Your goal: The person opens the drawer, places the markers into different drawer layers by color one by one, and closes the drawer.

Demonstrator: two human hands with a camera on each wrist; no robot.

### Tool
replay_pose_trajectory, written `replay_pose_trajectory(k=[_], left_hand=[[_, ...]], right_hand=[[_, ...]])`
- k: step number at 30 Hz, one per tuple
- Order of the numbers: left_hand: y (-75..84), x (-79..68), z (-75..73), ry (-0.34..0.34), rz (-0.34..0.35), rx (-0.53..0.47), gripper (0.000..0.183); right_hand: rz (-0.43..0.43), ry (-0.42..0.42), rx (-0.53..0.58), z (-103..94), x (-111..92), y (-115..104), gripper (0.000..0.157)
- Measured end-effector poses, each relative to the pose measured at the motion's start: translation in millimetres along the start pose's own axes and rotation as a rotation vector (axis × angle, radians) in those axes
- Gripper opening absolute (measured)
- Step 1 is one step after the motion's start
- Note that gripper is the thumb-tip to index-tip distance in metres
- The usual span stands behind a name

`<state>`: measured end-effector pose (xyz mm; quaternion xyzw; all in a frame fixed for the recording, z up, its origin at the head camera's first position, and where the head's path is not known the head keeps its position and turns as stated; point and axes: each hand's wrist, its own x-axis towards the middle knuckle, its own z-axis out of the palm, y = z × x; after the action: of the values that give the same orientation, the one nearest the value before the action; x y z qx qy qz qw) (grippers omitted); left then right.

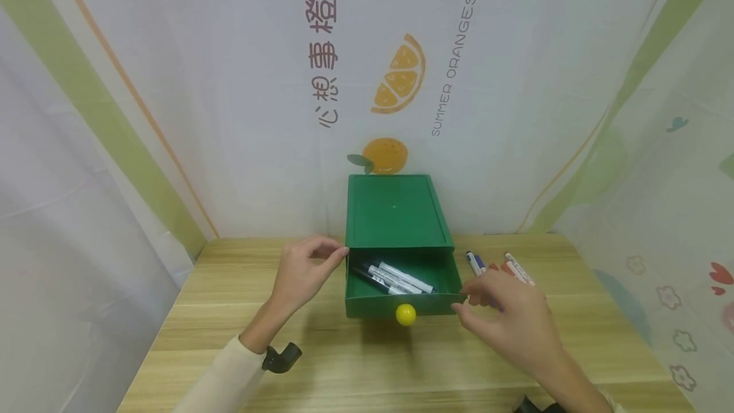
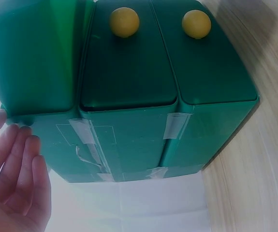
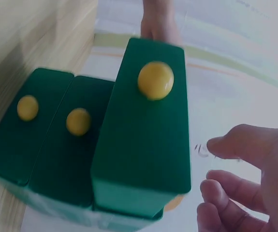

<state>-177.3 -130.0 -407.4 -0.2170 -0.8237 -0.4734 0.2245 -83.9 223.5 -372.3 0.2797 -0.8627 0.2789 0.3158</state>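
Note:
A green drawer cabinet point(image 1: 395, 209) stands on the table, its top drawer point(image 1: 373, 306) pulled out by a yellow-knobbed front. Inside that drawer lie several white markers point(image 1: 407, 278) with dark caps. My left hand point(image 1: 304, 269) is at the cabinet's left upper front corner; in the left wrist view its fingertips touch the edge, with fingers nearly straight. Beside the drawer's right front corner is my right hand point(image 1: 510, 311). The right wrist view shows its thumb and fingers spread apart, holding nothing, with a gap between them and the drawer point(image 3: 143, 140).
Two lower drawers with yellow knobs point(image 2: 197, 24) are closed, and clear tape point(image 2: 178, 125) joins the units' sides. To the cabinet's right, several markers point(image 1: 518, 268) lie on the wooden table point(image 1: 241, 311), partly behind my right hand. A white printed curtain point(image 1: 258, 113) hangs behind.

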Motion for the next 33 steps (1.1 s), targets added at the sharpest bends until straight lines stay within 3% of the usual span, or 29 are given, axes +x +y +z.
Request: replay_pose_trajectory(k=[10,20,28,33], left_hand=[[0.5,-0.2,0.0,0.001,-0.005,0.012,0.008],[-0.4,-0.4,0.2,0.004,-0.007,0.003,0.008],[-1.3,-0.2,0.4,0.003,0.007,0.007,0.008],[0.2,0.1,-0.7,-0.001,-0.003,0.001,0.009]], right_hand=[[-0.073,-0.035,0.067,21.9,-10,-20,0.031],[-0.099,-0.061,-0.004,49.4,-14,-28,0.024],[-0.083,-0.06,-0.017,60.3,-14,-30,0.039],[-0.074,-0.065,-0.041,62.1,-12,-31,0.039]])
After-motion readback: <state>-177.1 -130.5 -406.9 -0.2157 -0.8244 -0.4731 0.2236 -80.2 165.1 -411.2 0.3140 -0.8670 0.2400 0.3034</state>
